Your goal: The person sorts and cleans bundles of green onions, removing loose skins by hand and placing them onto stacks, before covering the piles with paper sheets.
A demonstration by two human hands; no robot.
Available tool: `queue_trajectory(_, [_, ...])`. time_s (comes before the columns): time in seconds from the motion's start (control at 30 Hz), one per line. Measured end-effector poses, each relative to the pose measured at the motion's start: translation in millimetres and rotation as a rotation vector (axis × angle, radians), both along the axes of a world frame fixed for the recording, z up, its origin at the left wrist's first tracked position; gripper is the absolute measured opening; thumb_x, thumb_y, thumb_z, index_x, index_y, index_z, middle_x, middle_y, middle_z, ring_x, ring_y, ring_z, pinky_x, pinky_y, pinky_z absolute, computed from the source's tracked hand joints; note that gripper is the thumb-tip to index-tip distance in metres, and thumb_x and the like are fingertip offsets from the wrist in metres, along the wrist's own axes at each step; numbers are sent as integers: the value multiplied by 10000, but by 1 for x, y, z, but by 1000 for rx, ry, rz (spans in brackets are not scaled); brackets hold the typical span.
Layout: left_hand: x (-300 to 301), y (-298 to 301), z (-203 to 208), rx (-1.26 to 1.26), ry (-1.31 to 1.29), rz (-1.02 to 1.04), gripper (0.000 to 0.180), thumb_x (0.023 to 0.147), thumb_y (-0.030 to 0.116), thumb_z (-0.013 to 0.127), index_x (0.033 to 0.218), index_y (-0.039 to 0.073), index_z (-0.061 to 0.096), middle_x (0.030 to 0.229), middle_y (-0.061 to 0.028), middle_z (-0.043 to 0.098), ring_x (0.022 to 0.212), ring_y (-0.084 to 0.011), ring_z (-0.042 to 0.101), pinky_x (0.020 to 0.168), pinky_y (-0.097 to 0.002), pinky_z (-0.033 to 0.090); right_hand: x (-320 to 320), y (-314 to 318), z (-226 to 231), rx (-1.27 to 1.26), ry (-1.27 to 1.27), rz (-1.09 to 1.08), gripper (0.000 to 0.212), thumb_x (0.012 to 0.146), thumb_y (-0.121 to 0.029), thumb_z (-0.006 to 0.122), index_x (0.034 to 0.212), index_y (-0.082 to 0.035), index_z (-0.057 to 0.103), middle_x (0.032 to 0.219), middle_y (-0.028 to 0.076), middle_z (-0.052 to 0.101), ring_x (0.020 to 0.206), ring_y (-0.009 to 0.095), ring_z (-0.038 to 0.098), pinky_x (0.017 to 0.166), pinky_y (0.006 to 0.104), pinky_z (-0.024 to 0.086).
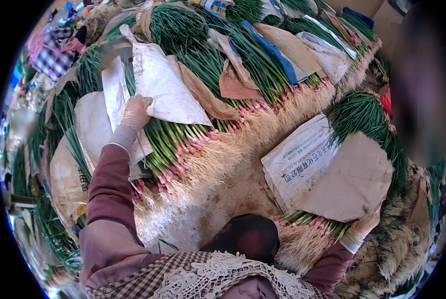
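My left hand [135, 113], in a pale glove, is closed on the lower left edge of a white woven-sack sheet [165, 82]. The sheet lies over a row of green onions [175, 142] with pink bulbs and long pale roots [210, 162]. My right hand [361, 229], also gloved, grips the side of a loose bundle of green onions [307, 219] at my lower right. A grey-brown sack piece [355, 179] and a printed white sack piece [300, 159] cover that bundle's stalks. Its fingers are partly hidden under the sack piece.
More green onions [178, 25] stand packed in rows at the back, with brown sack pieces [240, 82] and a blue-edged sheet [277, 55] between them. Root clumps [392, 239] pile up on the right. Soil-strewn floor [235, 197] shows ahead of my knee.
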State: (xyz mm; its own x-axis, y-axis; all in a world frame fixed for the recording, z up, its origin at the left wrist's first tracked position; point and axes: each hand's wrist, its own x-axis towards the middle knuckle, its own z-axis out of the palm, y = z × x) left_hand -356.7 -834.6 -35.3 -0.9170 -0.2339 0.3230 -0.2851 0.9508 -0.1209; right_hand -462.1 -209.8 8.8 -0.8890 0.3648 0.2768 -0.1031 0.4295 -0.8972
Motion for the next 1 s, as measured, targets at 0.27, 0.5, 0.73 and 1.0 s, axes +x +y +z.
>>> queue_trajectory(0.27, [15, -1, -13, 73, 127, 8, 105, 634, 122, 535, 717, 67, 504, 706, -132, 516, 742, -303, 495, 683, -391, 384, -50, -125, 112, -236, 102, 427, 426, 611, -40, 478, 1013, 100, 495, 932, 137, 552, 820, 209, 535, 783, 276, 405])
queue_trajectory(0.5, [26, -2, -30, 213, 227, -19, 124, 596, 103, 545, 693, 61, 481, 699, -122, 503, 737, -305, 482, 676, -391, 371, -139, -271, 126, -379, 147, 919, 333, 628, -40, 498, 945, 59, 525, 887, 107, 571, 771, 182, 560, 730, 261, 446])
queue_trajectory(0.73, [7, 9, -28, 197, 290, -53, 120, 596, 91, 542, 683, 45, 473, 680, -132, 480, 715, -315, 472, 660, -379, 369, -162, -445, -28, 957, 231, 1097, 216, 740, -165, 471, 867, -50, 603, 826, 111, 579, 781, 233, 558, 697, 309, 442])
queue_trajectory(1.0, [1, -3, -28, 89, 223, -101, 240, 607, 86, 544, 840, 33, 522, 760, -140, 511, 756, -321, 481, 682, -385, 373, -134, -443, -52, 777, -32, 1052, 293, 700, -232, 501, 956, -132, 603, 1028, 147, 525, 969, 279, 501, 810, 348, 407])
